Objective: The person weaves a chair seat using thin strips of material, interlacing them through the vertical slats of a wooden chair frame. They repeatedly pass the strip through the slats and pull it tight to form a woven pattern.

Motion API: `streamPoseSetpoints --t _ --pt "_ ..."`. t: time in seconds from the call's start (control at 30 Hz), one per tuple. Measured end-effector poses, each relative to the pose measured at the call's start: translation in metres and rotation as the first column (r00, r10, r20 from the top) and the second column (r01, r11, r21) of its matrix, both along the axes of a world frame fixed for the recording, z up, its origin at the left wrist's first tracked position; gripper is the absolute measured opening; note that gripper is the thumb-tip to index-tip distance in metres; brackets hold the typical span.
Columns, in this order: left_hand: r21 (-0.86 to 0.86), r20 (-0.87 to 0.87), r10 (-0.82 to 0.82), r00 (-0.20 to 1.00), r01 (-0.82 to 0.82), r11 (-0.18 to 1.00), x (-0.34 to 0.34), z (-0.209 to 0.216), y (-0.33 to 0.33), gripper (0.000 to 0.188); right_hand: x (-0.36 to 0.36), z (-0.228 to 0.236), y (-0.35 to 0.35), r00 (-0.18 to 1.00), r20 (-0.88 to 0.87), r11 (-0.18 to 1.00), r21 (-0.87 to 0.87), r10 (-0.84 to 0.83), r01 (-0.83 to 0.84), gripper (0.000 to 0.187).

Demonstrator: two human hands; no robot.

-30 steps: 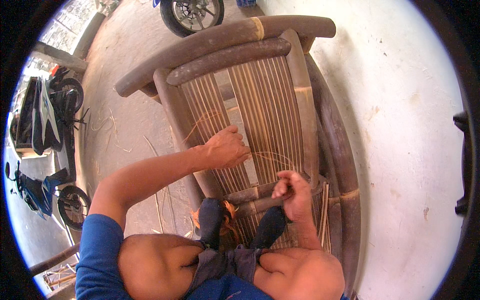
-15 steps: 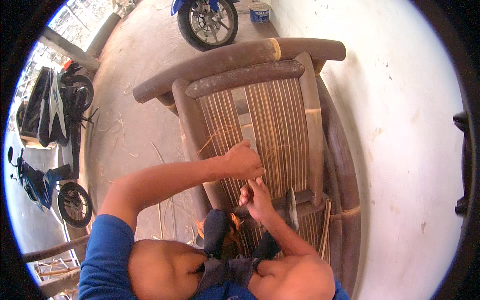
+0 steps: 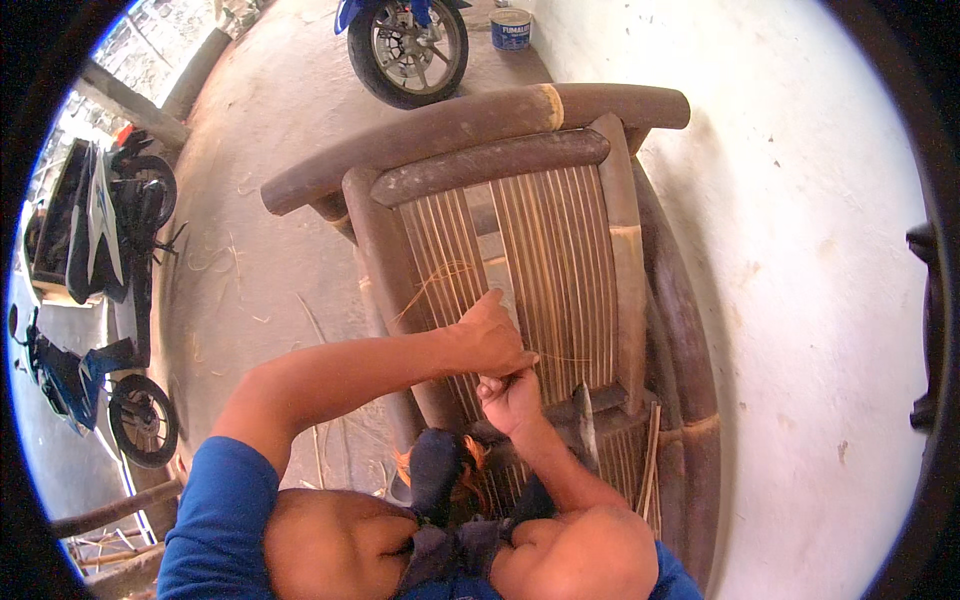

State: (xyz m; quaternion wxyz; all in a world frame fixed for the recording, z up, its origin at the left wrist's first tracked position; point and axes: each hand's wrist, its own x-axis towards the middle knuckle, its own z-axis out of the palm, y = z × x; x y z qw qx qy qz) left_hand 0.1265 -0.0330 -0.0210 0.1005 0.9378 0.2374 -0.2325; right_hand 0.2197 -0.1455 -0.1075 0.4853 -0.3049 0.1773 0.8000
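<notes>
My left hand [image 3: 492,338] is closed and bent over a gap in the slatted panel [image 3: 560,260] of a dark bamboo chair [image 3: 440,165]. Just below it, my right hand [image 3: 513,400] is closed too, its fingertips meeting those of the left. A thin fibre strand [image 3: 572,359] runs out to the right from where the fingers meet; the pinch itself is too small to make out. Another loose orange-brown strand [image 3: 440,275] curls over the slats left of the gap. A knife blade [image 3: 587,425] stands by the lower crossbar, close to my right forearm.
Thin bamboo strips [image 3: 650,465] lean at the chair's right side, near the white wall [image 3: 800,300]. Orange fibres [image 3: 474,458] lie by my foot. A motorbike wheel [image 3: 408,50] and a bucket [image 3: 511,30] stand beyond the chair; further motorbikes [image 3: 95,230] are at left.
Both hands have come slightly lower and closer together, fingertips now touching. The strand that arched over the right-hand slats now lies lower and flatter. The whole view has shifted a little.
</notes>
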Motion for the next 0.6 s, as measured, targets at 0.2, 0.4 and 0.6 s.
streamPoseSetpoints --t 0.2,0.4,0.6 --pt "0.07 0.043 -0.124 0.991 0.121 0.99 -0.008 -0.001 0.002 0.04 0.014 -0.011 -0.008 0.906 0.285 0.938 0.056 0.312 -0.341 0.03" --pt "0.066 0.293 -0.114 0.949 0.098 0.993 -0.029 -0.022 0.007 0.023 0.047 0.003 -0.022 -0.482 0.867 0.493 -0.368 -0.124 -0.789 0.031" --pt "0.087 0.367 -0.072 0.928 0.043 0.995 -0.032 -0.029 0.005 0.024 0.083 0.056 -0.044 -0.26 0.954 0.535 -0.143 -0.15 -0.833 0.017"
